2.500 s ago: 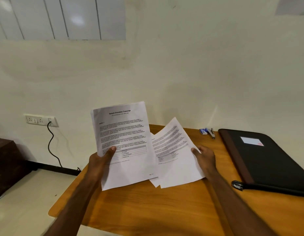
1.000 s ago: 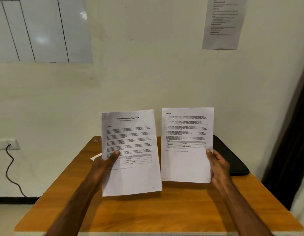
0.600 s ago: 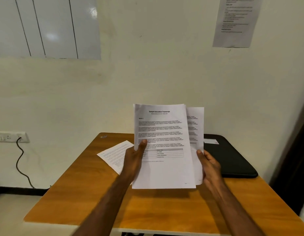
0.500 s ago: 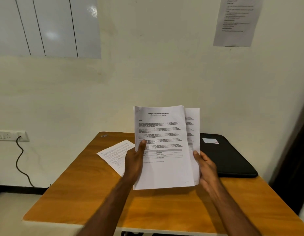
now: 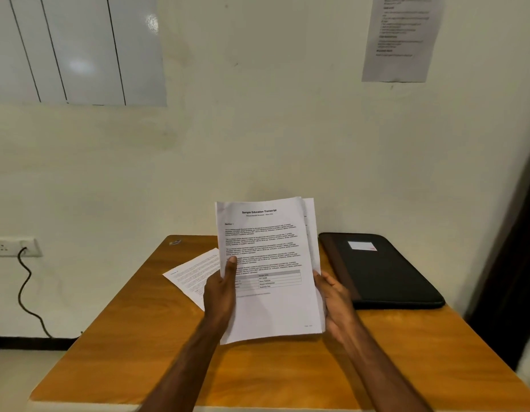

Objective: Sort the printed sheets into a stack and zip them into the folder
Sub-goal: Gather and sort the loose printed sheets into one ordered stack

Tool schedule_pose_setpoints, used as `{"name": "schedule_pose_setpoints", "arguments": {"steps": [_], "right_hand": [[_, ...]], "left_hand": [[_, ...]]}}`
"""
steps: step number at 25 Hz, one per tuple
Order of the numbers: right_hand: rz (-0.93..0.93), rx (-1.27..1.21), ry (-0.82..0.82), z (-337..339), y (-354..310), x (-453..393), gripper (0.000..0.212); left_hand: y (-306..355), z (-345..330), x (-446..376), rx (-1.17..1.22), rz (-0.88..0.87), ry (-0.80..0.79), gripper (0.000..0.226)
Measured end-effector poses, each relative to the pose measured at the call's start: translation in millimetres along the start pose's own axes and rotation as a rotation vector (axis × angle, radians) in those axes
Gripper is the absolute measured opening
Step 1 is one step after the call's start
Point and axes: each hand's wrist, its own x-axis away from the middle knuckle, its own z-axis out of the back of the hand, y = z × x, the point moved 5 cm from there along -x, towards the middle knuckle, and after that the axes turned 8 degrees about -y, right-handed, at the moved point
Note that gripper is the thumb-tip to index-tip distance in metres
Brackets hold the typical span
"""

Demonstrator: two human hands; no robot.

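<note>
I hold two printed sheets (image 5: 269, 263) upright above the wooden table (image 5: 287, 373), one behind the other, with the title page in front. My left hand (image 5: 222, 289) grips their left edge with the thumb on the front page. My right hand (image 5: 335, 301) holds the right edge, where the back sheet sticks out slightly. Another printed sheet (image 5: 195, 272) lies flat on the table to the left, partly hidden behind the held pages. The black zip folder (image 5: 382, 269) lies closed at the table's far right, a white label on its cover.
A small metal item (image 5: 175, 242) lies near the table's far left corner. The table stands against a pale wall with a whiteboard (image 5: 76, 49) and a taped notice (image 5: 402, 37). A wall socket with a black cable (image 5: 23, 281) is at the left.
The two sheets were held apart, one in each hand; the right-hand sheet has slid behind the left-hand one, and they now nearly overlap. The view has shifted too.
</note>
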Motion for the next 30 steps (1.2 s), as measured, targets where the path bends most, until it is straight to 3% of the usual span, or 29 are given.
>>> {"name": "schedule_pose_setpoints", "arguments": {"steps": [4, 7, 11, 13, 25, 28, 30], "right_hand": [[0.056, 0.107, 0.007, -13, -2, 1, 0.032], [0.145, 0.22, -0.085, -25, 0, 0, 0.048], [0.187, 0.28, -0.065, -33, 0, -7, 0.026], [0.157, 0.25, -0.051, -37, 3, -10, 0.026], [0.011, 0.162, -0.05, -34, 33, -13, 0.041], [0.049, 0.303, -0.015, -41, 24, -21, 0.051], [0.106, 0.425, 0.083, -42, 24, -35, 0.041]], "left_hand": [[9, 4, 4, 0.022, -0.084, 0.006, 0.044], [14, 4, 13, 0.041, -0.147, 0.015, 0.038], [20, 3, 18, 0.072, -0.188, 0.029, 0.044], [25, 6, 16, 0.071, -0.201, 0.031, 0.046], [-5, 13, 18, 0.099, -0.027, -0.075, 0.016], [-3, 37, 9, 0.087, -0.032, -0.045, 0.015], [2, 65, -1, 0.064, -0.046, -0.015, 0.016]]}}
